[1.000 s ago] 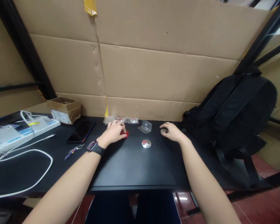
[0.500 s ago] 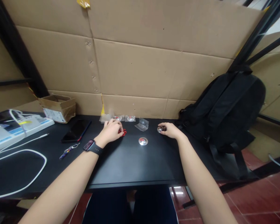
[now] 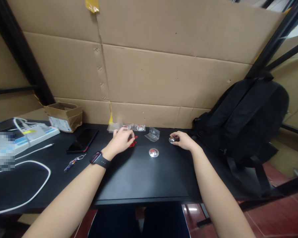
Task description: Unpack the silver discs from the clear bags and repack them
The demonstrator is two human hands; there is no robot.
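My left hand (image 3: 122, 140), a watch on its wrist, is curled over a small heap of red cord (image 3: 132, 144) on the black table. Its thumb and fingers close at the cord, though the fingertips are partly hidden. Farther right, my right hand (image 3: 183, 140) grips a small shiny round metal piece (image 3: 172, 140) low at the tabletop. Between the hands lies a silver disc with a red mark (image 3: 154, 152). Behind it sits a crumpled clear plastic bag (image 3: 153, 134). A similar disc in clear wrapping (image 3: 140, 128) rests by the cardboard wall, with another partly behind my left hand.
To the left are a dark phone (image 3: 82, 141), a keychain (image 3: 74, 162), a small open cardboard box (image 3: 64, 115) and a white power strip (image 3: 43, 137) with a white cable (image 3: 48, 175). A black backpack (image 3: 250, 122) stands at the right. Cardboard (image 3: 149, 82) walls the back.
A red loop now shows beyond my left fingertips, and more of the cord is visible. My right hand stays at the metal piece. The whole view has shifted slightly.
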